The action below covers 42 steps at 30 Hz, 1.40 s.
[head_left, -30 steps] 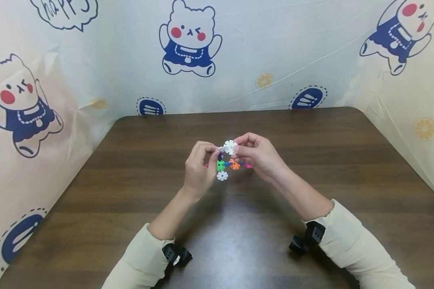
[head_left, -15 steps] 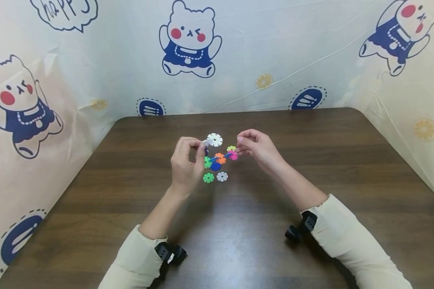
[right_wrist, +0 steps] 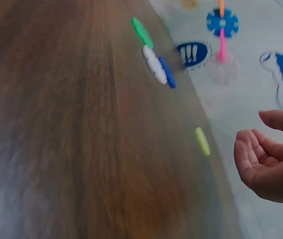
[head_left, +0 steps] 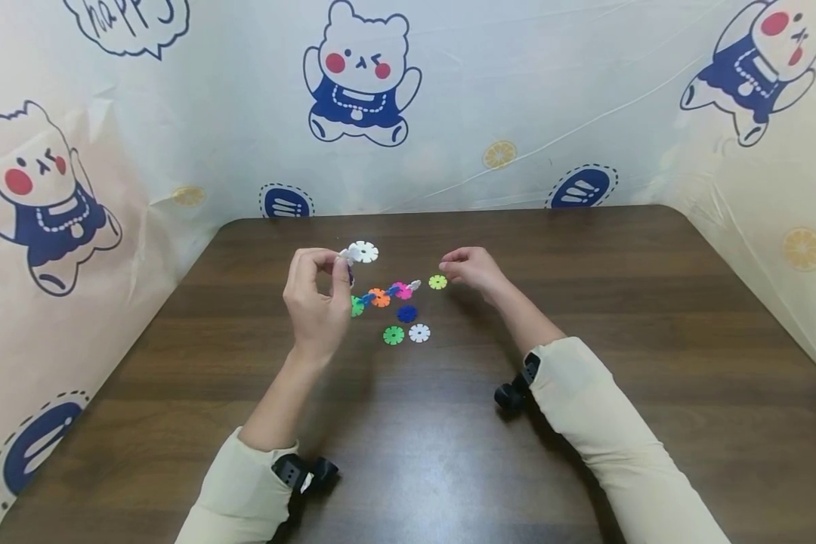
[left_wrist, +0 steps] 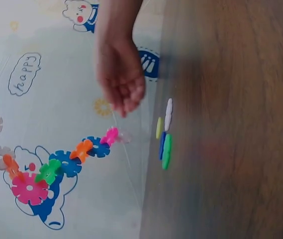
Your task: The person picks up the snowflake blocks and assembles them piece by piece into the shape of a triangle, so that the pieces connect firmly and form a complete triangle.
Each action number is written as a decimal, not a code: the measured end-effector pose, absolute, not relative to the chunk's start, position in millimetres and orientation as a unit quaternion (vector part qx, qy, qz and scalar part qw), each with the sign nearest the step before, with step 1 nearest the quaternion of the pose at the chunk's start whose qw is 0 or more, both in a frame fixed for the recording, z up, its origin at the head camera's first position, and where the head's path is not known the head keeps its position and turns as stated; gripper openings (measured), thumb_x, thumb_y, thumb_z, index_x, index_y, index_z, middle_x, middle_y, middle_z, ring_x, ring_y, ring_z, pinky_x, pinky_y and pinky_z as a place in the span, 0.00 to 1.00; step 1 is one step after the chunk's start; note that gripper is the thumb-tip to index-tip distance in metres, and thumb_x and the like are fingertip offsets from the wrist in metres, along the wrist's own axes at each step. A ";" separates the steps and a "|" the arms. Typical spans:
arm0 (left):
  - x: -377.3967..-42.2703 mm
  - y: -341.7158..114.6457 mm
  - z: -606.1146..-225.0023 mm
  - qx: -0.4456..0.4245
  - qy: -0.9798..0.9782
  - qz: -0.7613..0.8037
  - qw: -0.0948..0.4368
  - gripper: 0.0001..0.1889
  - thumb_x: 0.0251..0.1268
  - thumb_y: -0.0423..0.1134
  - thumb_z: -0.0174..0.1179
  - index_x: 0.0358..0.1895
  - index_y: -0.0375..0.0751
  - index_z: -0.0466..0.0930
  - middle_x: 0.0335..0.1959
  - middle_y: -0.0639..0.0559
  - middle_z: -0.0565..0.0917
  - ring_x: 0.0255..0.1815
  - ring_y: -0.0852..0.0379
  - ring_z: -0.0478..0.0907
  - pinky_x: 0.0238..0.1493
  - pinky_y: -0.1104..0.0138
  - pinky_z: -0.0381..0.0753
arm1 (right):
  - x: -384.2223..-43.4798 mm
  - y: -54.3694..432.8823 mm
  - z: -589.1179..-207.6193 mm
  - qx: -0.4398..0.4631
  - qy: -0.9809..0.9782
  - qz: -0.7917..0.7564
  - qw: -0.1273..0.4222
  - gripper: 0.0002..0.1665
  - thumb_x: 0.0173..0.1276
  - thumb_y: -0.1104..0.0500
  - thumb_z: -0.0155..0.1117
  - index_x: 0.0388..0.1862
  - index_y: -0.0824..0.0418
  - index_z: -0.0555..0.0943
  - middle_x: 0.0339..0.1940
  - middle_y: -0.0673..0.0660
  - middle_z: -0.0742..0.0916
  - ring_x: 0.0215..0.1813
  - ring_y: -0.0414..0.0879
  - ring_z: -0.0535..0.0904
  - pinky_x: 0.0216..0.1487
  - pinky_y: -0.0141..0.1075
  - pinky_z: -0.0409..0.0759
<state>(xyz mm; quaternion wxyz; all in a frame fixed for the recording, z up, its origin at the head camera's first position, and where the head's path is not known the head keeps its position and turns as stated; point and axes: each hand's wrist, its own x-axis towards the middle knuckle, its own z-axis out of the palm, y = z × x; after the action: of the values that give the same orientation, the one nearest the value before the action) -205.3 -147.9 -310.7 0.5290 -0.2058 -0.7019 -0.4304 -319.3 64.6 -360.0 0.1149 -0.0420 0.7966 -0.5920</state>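
My left hand (head_left: 316,302) pinches a chain of slotted snowflake discs by a white piece, raised above the table. At the chain's top is a white disc (head_left: 365,251); below run green, blue, an orange disc (head_left: 379,298) and a pink disc (head_left: 403,291), ending in a whitish piece (head_left: 415,285). In the left wrist view a larger pink disc (left_wrist: 29,188) also hangs in the chain. Nothing is between the fingers of my right hand (head_left: 474,269), which hovers loosely curled beside a loose yellow-green disc (head_left: 438,282). The left fingers hide part of the chain.
Lying flat on the brown wooden table (head_left: 449,453) are a loose blue disc (head_left: 406,313), a green disc (head_left: 393,335) and a white disc (head_left: 419,332). A patterned curtain (head_left: 449,91) stands behind the table's far edge.
The right hand has let go of the chain's white disc and drawn slightly away. My left hand has carried the chain leftward, uncovering the loose discs on the table.
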 end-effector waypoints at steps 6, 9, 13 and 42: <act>-204.5 -154.7 -311.7 -0.189 -0.714 -0.427 0.522 0.03 0.57 0.22 0.58 0.31 0.26 0.73 0.28 0.39 0.75 0.30 0.51 0.71 0.34 0.71 0.70 | -332.4 59.5 -374.2 -0.045 0.858 -0.499 0.111 0.19 0.63 0.59 0.62 0.50 0.67 0.77 0.47 0.62 0.80 0.45 0.51 0.78 0.45 0.37 0.76; -203.7 -156.8 -313.4 -0.186 -0.719 -0.426 0.517 0.03 0.57 0.22 0.58 0.32 0.26 0.73 0.29 0.39 0.74 0.30 0.51 0.71 0.35 0.72 0.70 | -336.2 58.5 -378.1 -0.051 0.876 -0.468 0.107 0.19 0.62 0.58 0.63 0.50 0.66 0.78 0.47 0.61 0.81 0.43 0.50 0.76 0.44 0.38 0.75; -203.6 -158.4 -314.0 -0.186 -0.721 -0.427 0.514 0.03 0.57 0.23 0.58 0.32 0.26 0.73 0.29 0.38 0.74 0.30 0.50 0.71 0.35 0.73 0.70 | -341.6 55.3 -382.7 -0.070 0.899 -0.423 0.091 0.19 0.59 0.58 0.66 0.48 0.66 0.80 0.44 0.60 0.82 0.42 0.49 0.75 0.44 0.38 0.74; -206.1 -150.9 -316.4 -0.197 -0.728 -0.427 0.498 0.03 0.58 0.22 0.58 0.33 0.27 0.73 0.30 0.39 0.74 0.31 0.50 0.72 0.34 0.69 0.71 | -335.2 68.1 -382.7 -0.116 0.891 -0.435 0.052 0.05 0.58 0.67 0.63 0.35 0.67 0.79 0.30 0.58 0.81 0.30 0.45 0.75 0.30 0.32 0.74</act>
<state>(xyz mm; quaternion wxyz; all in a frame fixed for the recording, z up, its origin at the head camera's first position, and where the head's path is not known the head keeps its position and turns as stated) -206.1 -150.9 -316.4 0.4982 -0.1967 -0.7284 -0.4272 -335.2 68.1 -382.7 0.0523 -0.1165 0.8913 -0.4352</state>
